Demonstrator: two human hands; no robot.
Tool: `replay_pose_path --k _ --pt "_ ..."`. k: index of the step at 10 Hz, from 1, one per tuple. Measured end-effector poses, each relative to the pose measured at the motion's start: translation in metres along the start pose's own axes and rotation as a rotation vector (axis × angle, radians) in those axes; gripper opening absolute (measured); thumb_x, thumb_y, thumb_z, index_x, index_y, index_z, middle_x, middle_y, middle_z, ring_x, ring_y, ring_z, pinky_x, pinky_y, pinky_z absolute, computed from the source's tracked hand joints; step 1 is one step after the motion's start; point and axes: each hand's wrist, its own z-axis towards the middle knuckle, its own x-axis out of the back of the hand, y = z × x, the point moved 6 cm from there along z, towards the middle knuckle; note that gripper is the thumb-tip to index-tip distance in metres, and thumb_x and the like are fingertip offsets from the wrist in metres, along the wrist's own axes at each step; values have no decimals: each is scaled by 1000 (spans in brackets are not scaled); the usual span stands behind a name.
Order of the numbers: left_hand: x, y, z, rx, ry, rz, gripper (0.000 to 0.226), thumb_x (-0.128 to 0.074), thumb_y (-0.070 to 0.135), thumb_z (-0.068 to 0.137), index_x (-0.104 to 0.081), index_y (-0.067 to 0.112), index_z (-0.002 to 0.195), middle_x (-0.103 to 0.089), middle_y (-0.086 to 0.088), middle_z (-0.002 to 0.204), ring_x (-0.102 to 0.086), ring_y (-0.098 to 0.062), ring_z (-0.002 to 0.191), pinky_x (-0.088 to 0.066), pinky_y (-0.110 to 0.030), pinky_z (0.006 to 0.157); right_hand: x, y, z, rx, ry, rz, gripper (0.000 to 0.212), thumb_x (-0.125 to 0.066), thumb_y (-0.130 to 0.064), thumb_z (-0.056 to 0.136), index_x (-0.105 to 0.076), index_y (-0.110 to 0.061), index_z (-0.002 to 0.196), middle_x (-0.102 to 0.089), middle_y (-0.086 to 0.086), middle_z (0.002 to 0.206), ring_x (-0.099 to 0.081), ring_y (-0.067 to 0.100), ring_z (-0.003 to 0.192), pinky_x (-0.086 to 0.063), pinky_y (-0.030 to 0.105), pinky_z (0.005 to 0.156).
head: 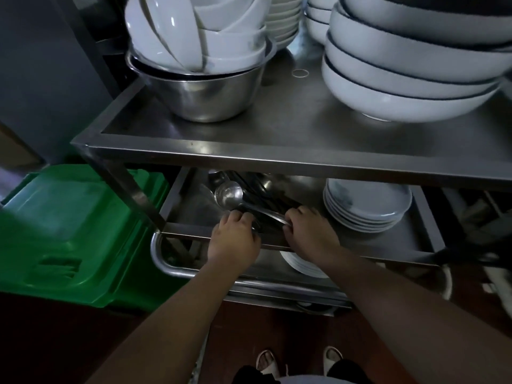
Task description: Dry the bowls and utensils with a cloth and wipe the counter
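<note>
On the cart's middle shelf (pixel 415 236), both hands reach into a bundle of utensils. The left hand (pixel 235 239) curls its fingers over dark handles; the right hand (pixel 310 234) pinches the steel ladle (pixel 230 194) by its handle. The ladle's bowl lies to the far left. No cloth shows, so lift the ladle out level, clear of the plate stack (pixel 368 203) on the right, before drying.

You won't find any text, label, brand, number or sign to read here (the light is dim and the surfaces are plain). The green bin lid (pixel 69 231) carries a raised moulded mark, but its shape can't be made out as letters. A faint ring on the steel shelf (pixel 300 73) is only a mark, not writing.
</note>
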Motion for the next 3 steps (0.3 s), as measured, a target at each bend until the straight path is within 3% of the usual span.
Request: replay_pose_path --k 3 --pt "-4 66 -26 -69 20 100 41 -51 38 99 -57 23 138 -56 -4 136 -53 -27 128 -45 -43 106 35 29 -67 -54 71 0 25 -49 -36 100 -62 -20 113 -65 4 113 -58 32 110 -50 41 87"
